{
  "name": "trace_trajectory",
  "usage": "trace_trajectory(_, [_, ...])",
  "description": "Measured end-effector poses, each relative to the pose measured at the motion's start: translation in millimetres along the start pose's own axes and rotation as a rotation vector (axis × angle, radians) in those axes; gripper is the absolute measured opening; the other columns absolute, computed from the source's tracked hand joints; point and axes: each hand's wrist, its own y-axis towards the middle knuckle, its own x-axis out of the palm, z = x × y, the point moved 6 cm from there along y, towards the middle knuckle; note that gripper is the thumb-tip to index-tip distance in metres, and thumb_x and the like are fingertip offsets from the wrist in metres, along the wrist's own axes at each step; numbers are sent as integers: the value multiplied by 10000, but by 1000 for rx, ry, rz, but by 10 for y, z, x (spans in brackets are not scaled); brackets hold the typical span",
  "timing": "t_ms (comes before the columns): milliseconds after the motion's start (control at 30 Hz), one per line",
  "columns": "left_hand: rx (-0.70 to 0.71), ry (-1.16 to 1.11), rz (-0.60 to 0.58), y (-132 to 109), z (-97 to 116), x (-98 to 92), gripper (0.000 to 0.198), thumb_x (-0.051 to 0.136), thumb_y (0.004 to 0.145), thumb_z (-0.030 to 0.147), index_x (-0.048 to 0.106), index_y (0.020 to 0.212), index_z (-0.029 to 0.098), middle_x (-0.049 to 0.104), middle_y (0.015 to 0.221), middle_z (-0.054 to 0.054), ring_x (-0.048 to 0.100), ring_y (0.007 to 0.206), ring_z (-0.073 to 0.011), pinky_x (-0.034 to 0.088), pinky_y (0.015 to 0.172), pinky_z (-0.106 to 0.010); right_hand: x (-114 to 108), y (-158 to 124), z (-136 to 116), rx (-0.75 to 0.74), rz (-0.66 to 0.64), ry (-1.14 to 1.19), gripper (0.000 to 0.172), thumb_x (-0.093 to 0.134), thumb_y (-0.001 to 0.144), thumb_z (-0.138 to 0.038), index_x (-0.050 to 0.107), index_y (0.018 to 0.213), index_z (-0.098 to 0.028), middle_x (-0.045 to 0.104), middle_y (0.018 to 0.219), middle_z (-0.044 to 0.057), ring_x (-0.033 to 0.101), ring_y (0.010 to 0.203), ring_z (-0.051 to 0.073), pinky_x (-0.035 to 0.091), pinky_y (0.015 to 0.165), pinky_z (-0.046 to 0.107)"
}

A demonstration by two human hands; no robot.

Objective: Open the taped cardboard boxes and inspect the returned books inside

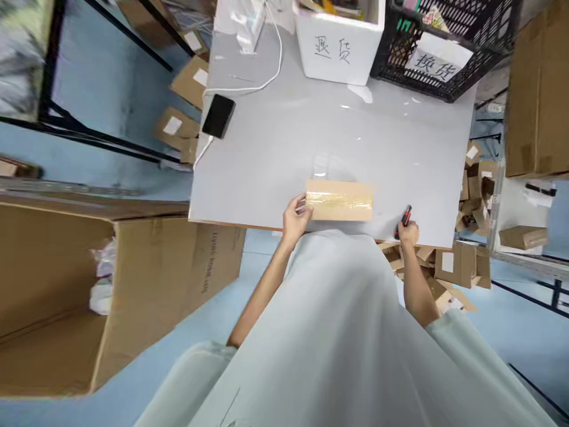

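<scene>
A small cardboard box (340,201) sealed with clear tape lies near the front edge of the white table (288,142). My left hand (296,217) grips the box's left end, fingers curled over its top. My right hand (408,233) rests at the table's front edge to the right of the box, closed on a red and black utility knife (405,217) that points away from me. My light shirt hides the table edge between the two hands.
A black phone (219,115) on a white cable lies at the table's left. A white foam bin (340,38) and a black crate (444,44), both labelled, stand at the back. A large open carton (111,284) stands left on the floor; small boxes (462,267) are piled right.
</scene>
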Motion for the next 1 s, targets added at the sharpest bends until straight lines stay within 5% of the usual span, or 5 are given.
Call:
trace_trajectory(267, [101, 4, -71, 38, 96, -17, 660, 727, 992, 580, 609, 1543, 236, 627, 1603, -177, 712, 1343, -298, 644, 1092, -467, -497, -60, -1072, -581, 106, 152, 445, 661, 867, -390, 622, 1264, -193, 748, 1223, 138, 711, 972, 265, 572, 963, 425])
trace_trajectory(433, [109, 1, -199, 99, 105, -59, 610, 713, 990, 664, 687, 1446, 260, 558, 1660, -170, 523, 1588, -353, 578, 1199, -516, -657, -695, -2071, -1037, -97, 37, 478, 621, 1059, -599, 664, 1352, -224, 806, 1209, 125, 754, 997, 275, 588, 878, 368])
trace_trajectory(567, [52, -60, -305, 132, 39, -64, 651, 738, 969, 669, 667, 1474, 264, 543, 1688, -152, 554, 1566, -353, 546, 1242, -533, -490, -1273, -2612, -1390, -233, -317, 532, 439, 1176, -576, 647, 1528, -235, 796, 1297, 131, 748, 1107, 262, 541, 804, 301])
trace_trajectory(767, [36, -138, -334, 127, 8, -43, 668, 747, 967, 648, 657, 1501, 257, 552, 1677, -146, 579, 1544, -342, 551, 1246, -500, -119, -1552, -2913, -1598, -275, -681, 457, 411, 1211, -362, 624, 1597, -245, 788, 1221, 144, 706, 1005, 232, 473, 775, 307])
trace_trajectory(1000, [65, -156, -343, 109, 22, -53, 695, 735, 970, 680, 659, 1523, 265, 532, 1686, -151, 554, 1567, -334, 559, 1235, -482, -78, -1544, -2989, -1635, -259, -812, 487, 396, 1176, -196, 592, 1621, -226, 775, 1217, 154, 669, 1013, 230, 463, 775, 308])
